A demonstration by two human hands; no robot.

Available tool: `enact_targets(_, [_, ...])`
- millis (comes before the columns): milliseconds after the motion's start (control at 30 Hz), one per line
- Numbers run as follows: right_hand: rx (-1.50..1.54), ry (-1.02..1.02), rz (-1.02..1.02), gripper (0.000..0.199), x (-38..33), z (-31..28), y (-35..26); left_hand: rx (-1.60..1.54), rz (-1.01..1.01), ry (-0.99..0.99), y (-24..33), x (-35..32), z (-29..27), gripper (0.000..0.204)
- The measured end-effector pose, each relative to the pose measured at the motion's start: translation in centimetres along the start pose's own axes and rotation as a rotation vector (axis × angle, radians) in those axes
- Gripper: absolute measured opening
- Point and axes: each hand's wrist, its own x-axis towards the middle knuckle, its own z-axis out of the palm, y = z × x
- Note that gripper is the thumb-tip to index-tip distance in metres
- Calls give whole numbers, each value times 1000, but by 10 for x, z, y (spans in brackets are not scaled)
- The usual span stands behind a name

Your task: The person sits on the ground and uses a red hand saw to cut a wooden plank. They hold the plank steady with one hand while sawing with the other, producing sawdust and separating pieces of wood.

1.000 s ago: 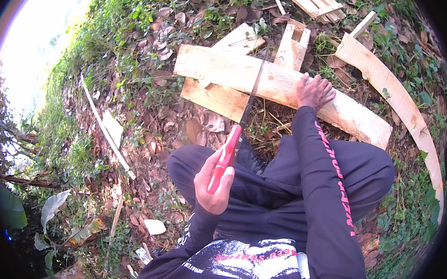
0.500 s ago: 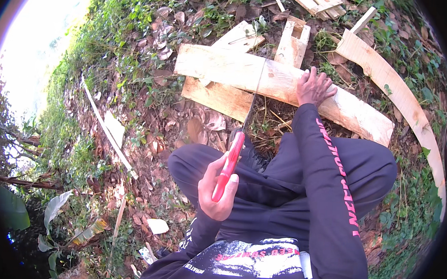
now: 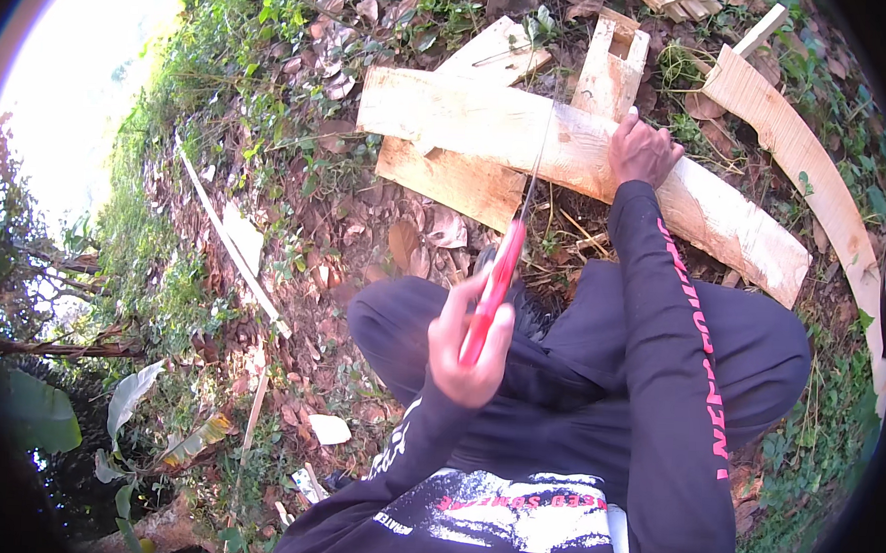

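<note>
A hand saw with a red handle [image 3: 499, 279] is gripped in my left hand [image 3: 468, 349], in front of my crossed legs. Its thin blade [image 3: 539, 154] points away from me and lies across a long pale wooden plank [image 3: 440, 110]. My right hand [image 3: 646, 155] is closed over the plank's far edge, right of the blade, with fingers curled and partly hidden. Beneath the plank's left part, another wooden board [image 3: 452, 181] rests on the ground.
Behind the plank lie a pointed board [image 3: 492, 51] and a box-like wooden piece [image 3: 610, 71]. A long curved board [image 3: 823, 174] runs along the right side. A thin wooden strip [image 3: 232, 243] lies at left among leaves and plants.
The saw and my left hand have slid forward along the cut line. My right hand's fingers, spread before, are now curled on the plank. The whole view has shifted slightly.
</note>
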Motion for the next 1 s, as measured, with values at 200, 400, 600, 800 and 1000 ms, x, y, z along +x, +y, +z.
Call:
enact_targets(200, [-28, -84, 98, 60, 22, 4, 4, -56, 12, 29, -5, 9, 17, 36])
enact_targets(400, [-23, -20, 35, 60, 17, 3, 13, 104, 174, 66, -10, -8, 12, 35])
enact_targets(600, [-20, 3, 92, 59, 42, 2, 16, 67, 260, 51, -1, 58, 52, 41])
enact_targets(800, [-11, -17, 36, 59, 26, -10, -5, -32, 44, 57, 7, -9, 9, 47])
enact_targets(1000, [-72, 43, 83, 58, 36, -18, -2, 37, 149, 32, 22, 47, 21, 41])
